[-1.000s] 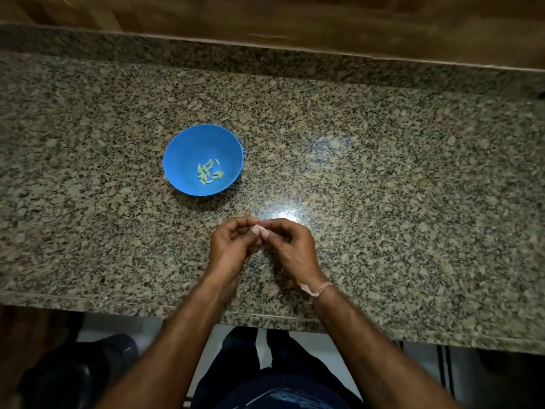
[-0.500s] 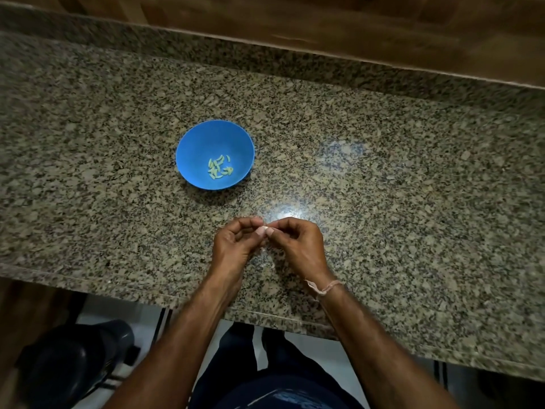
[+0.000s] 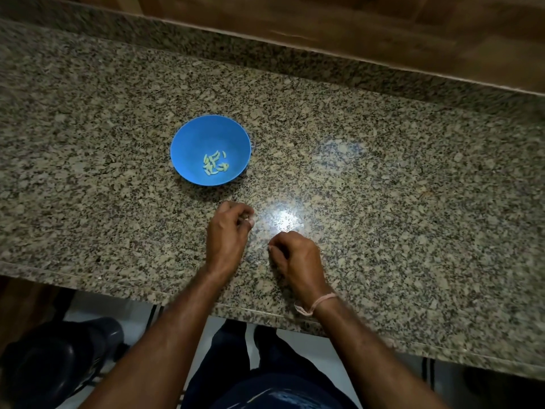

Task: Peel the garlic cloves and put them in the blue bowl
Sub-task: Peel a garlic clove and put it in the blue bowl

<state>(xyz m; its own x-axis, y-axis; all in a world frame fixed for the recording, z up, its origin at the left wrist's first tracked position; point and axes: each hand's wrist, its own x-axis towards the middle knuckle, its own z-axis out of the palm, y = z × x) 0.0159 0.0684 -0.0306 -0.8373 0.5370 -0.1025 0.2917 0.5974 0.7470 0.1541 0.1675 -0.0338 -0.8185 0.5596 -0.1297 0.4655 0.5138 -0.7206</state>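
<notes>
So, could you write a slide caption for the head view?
Left hand and right hand, both curled, apart over a speckled granite counter, near a round blue bowl holding pale peeled garlic cloves.

A speckled granite counter (image 3: 398, 178) ran across the view, with a low granite upstand (image 3: 265, 56) along its back edge and brown wood panelling (image 3: 383, 28) behind it. A bright glare (image 3: 283, 216) of light shone on the polished stone. Below the front edge lay a white floor (image 3: 298, 346), with a dark rounded object (image 3: 59, 358) at lower left.
</notes>
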